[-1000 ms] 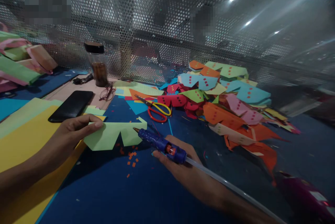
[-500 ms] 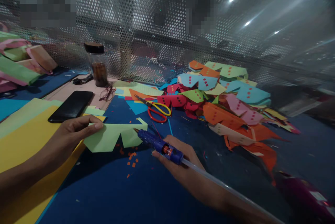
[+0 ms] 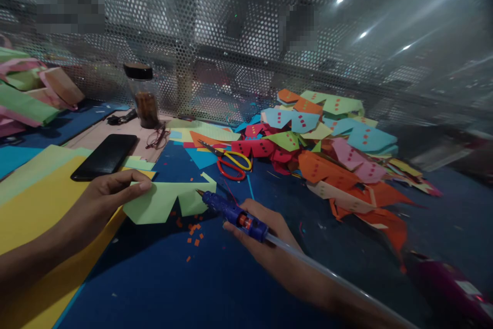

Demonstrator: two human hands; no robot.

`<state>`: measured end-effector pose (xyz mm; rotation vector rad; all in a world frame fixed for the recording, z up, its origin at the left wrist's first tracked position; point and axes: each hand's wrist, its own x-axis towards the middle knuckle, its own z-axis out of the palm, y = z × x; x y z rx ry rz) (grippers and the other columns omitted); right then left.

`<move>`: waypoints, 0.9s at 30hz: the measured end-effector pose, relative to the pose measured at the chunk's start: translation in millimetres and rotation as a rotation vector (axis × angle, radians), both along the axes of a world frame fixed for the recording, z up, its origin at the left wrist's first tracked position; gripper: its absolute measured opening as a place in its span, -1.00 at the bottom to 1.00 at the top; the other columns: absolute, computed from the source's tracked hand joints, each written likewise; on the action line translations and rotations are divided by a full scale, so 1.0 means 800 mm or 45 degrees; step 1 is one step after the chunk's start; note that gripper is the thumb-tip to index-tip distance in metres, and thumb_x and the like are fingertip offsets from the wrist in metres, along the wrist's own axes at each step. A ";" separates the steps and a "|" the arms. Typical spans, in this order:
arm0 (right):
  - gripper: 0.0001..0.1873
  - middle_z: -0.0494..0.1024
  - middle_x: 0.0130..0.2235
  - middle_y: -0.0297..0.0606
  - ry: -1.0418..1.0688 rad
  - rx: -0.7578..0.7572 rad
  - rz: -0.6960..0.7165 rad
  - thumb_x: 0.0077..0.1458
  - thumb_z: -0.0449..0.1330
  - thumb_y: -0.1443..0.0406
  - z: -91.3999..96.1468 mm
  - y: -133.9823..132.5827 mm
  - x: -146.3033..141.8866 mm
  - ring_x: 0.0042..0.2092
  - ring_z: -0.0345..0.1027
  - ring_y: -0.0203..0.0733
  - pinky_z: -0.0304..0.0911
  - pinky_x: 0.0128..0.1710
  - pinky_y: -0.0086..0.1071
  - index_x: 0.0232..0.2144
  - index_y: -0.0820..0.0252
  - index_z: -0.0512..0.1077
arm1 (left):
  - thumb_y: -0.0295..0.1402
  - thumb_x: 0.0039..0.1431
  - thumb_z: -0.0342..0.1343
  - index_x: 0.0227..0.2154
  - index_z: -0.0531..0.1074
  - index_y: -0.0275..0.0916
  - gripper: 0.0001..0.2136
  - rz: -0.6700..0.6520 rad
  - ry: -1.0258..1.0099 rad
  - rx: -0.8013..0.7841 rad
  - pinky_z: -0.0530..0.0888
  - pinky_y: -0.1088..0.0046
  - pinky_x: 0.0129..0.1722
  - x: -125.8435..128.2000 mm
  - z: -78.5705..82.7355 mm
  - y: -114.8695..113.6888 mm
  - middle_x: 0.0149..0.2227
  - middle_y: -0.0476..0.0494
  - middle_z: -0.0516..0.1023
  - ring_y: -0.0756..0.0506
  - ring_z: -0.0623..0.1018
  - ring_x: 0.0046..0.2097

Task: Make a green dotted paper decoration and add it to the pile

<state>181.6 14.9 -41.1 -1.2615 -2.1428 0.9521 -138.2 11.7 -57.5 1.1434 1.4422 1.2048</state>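
Between the thumb and fingers of my left hand [image 3: 115,190] is the left end of a pale green folded paper piece [image 3: 152,203], notched along its lower edge. My right hand [image 3: 269,247] is closed around a blue hot glue gun [image 3: 223,206] with a long clear glue stick [image 3: 319,267] running out of its back end. The gun's brass-coloured nozzle is at the paper's right part; whether it touches cannot be told. Small orange paper squares [image 3: 196,242] lie scattered on the blue table [image 3: 165,288] below the paper.
Red-and-yellow-handled scissors [image 3: 233,162] lie beyond my hands. A pile of coloured folded papers [image 3: 327,165] fills the right side. At left are a black phone [image 3: 106,157], yellow sheets [image 3: 38,221], a lidded jar [image 3: 144,103] and eyeglasses [image 3: 156,136]. Perforated metal [image 3: 231,57] stands behind.
Almost nothing differs. Both hands, the green paper and the glue gun stay in nearly the same place, and the view has shifted very slightly.
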 end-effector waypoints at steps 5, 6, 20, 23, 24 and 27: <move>-0.78 0.43 -0.35 -0.42 0.003 -0.019 -0.003 0.32 0.17 0.18 0.001 0.001 -0.001 -0.35 0.24 -0.32 0.12 -0.36 -0.42 -0.37 0.13 0.35 | -0.02 -0.09 0.40 -0.52 0.57 -0.16 -0.69 -0.006 -0.006 0.004 0.30 0.61 -0.58 -0.001 -0.002 -0.001 -0.57 0.01 0.51 0.01 0.45 -0.54; -0.78 0.43 -0.36 -0.42 -0.004 -0.019 -0.011 0.31 0.18 0.19 0.002 0.001 -0.002 -0.36 0.24 -0.32 0.11 -0.36 -0.42 -0.37 0.13 0.34 | -0.02 -0.10 0.40 -0.52 0.57 -0.16 -0.69 -0.005 -0.004 0.004 0.30 0.61 -0.58 -0.002 -0.003 -0.001 -0.57 0.01 0.51 0.01 0.45 -0.54; -0.77 0.41 -0.39 -0.42 -0.041 0.023 -0.052 0.30 0.17 0.18 0.006 -0.001 -0.005 -0.39 0.23 -0.32 0.11 -0.39 -0.42 -0.39 0.14 0.34 | 0.03 -0.13 0.40 -0.53 0.57 -0.15 -0.66 0.009 -0.002 -0.013 0.31 0.61 -0.57 -0.001 -0.002 0.001 -0.57 0.00 0.51 0.01 0.44 -0.53; -0.68 0.40 -0.42 -0.43 -0.016 0.020 -0.091 0.28 0.18 0.10 0.011 -0.003 -0.008 -0.42 0.21 -0.33 0.10 -0.43 -0.44 -0.44 0.14 0.31 | 0.03 -0.12 0.40 -0.52 0.57 -0.16 -0.66 0.014 -0.007 -0.025 0.31 0.62 -0.57 -0.001 -0.001 0.001 -0.57 0.01 0.51 0.01 0.43 -0.53; -0.66 0.39 -0.43 -0.43 0.002 0.010 -0.093 0.27 0.19 0.08 0.011 -0.003 -0.009 -0.42 0.21 -0.33 0.10 -0.44 -0.44 -0.45 0.13 0.30 | 0.03 -0.12 0.41 -0.53 0.57 -0.16 -0.65 0.018 -0.012 -0.022 0.31 0.62 -0.57 -0.001 -0.001 0.001 -0.57 0.01 0.51 0.01 0.43 -0.53; -0.66 0.38 -0.44 -0.41 0.084 -0.051 -0.113 0.24 0.21 0.04 0.003 -0.002 -0.008 -0.41 0.23 -0.30 0.17 -0.43 -0.44 -0.45 0.12 0.35 | 0.02 -0.13 0.41 -0.53 0.57 -0.17 -0.66 0.033 -0.026 -0.022 0.31 0.63 -0.57 -0.001 0.000 0.002 -0.57 0.02 0.51 0.02 0.43 -0.53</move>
